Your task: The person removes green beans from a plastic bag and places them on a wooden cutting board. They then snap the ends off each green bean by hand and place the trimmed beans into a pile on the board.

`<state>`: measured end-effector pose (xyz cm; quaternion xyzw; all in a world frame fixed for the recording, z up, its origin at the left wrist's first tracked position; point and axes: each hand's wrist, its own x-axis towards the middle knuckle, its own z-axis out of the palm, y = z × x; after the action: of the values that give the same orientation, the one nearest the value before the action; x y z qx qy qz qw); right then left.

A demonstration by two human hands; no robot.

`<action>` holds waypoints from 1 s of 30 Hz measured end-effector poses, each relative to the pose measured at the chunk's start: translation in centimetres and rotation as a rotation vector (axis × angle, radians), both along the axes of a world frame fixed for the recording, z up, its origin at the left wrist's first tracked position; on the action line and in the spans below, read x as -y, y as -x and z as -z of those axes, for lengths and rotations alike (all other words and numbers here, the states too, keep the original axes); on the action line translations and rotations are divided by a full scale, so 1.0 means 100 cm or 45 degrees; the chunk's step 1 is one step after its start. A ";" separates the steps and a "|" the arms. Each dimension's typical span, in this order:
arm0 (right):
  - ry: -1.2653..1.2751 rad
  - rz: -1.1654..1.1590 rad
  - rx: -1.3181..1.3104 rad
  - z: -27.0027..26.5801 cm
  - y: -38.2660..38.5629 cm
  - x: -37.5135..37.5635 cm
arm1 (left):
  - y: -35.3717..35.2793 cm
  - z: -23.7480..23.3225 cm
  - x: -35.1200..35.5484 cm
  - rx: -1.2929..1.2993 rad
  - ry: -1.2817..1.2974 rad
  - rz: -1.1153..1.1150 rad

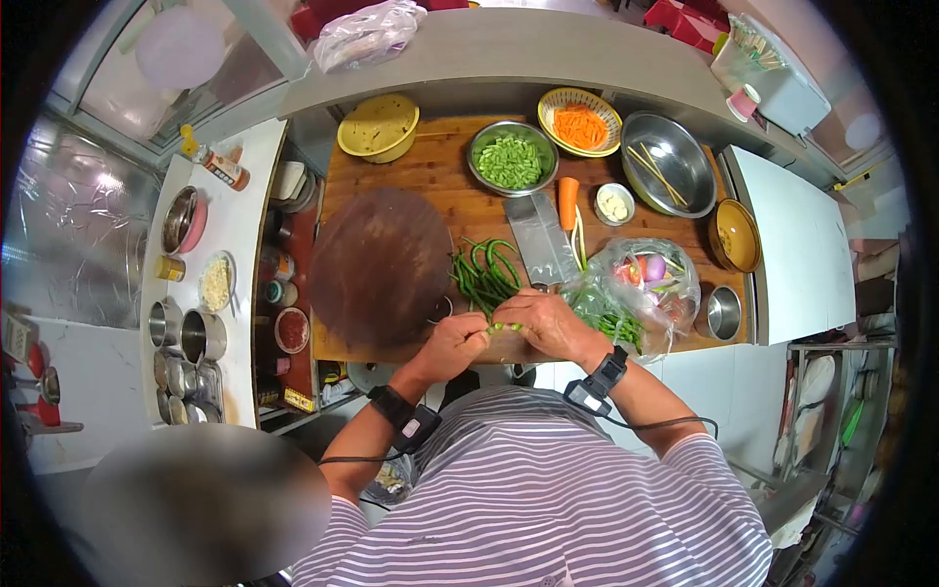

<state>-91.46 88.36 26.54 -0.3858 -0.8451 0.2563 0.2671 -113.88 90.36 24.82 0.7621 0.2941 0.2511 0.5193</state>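
Note:
At the front edge of the wooden table, my left hand (456,345) and my right hand (548,323) are close together. Both are closed, with fingertips pinching a green chili pepper (497,328) that is mostly covered by the fingers. Just beyond them lies a pile of long, curved green chili peppers (486,272). A cleaver (536,235) rests flat behind my right hand, its handle partly hidden. To the left of the pile is a round, dark chopping board (377,259). A clear plastic bag (657,274) with a purple onion and other vegetables sits to my right.
Along the back stand a yellow basin (380,149), a steel bowl of chopped green pieces (511,159), a basket of carrot strips (579,125) and a large steel bowl (675,147) with chopsticks. A carrot (567,201) and a small bowl of garlic (614,203) lie near the cleaver.

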 end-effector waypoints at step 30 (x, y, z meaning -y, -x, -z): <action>0.610 0.651 0.462 0.092 0.041 -0.047 | 0.079 0.004 0.004 0.899 1.178 -0.393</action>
<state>-95.55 93.06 17.37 -0.6743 -0.6715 0.2989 0.0710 -121.74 90.00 24.42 0.2760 0.2900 0.4075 0.8208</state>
